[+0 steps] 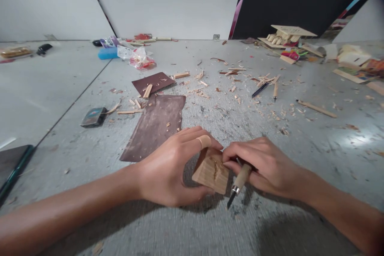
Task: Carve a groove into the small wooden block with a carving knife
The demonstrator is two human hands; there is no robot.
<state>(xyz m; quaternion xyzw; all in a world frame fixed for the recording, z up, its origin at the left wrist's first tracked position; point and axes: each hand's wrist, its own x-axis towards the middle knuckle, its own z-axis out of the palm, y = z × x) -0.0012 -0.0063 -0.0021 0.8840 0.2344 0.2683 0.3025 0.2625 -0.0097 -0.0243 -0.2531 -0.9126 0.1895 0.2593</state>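
Note:
My left hand (171, 164) is closed around a small wooden block (214, 170), thumb at its near edge and fingers over its far side. A bandage (204, 141) wraps one finger. The block's upper face has a rough carved groove. At its right edge, my right hand (267, 164) has its thumb and forefinger tips against the wood. Tucked in that same hand is a wood carving knife (242, 178) with a pale wooden handle, a metal collar and a dark blade that points down toward the surface. The right hand's lower fingers are partly hidden.
Brown sandpaper sheets (159, 124) lie beyond my left hand, near a small dark box (94, 117). Wood shavings and sticks are scattered ahead. Another carving tool (316, 108) and a dark blue pen-like tool (260, 89) lie right. A small wooden model (288, 36) stands far right.

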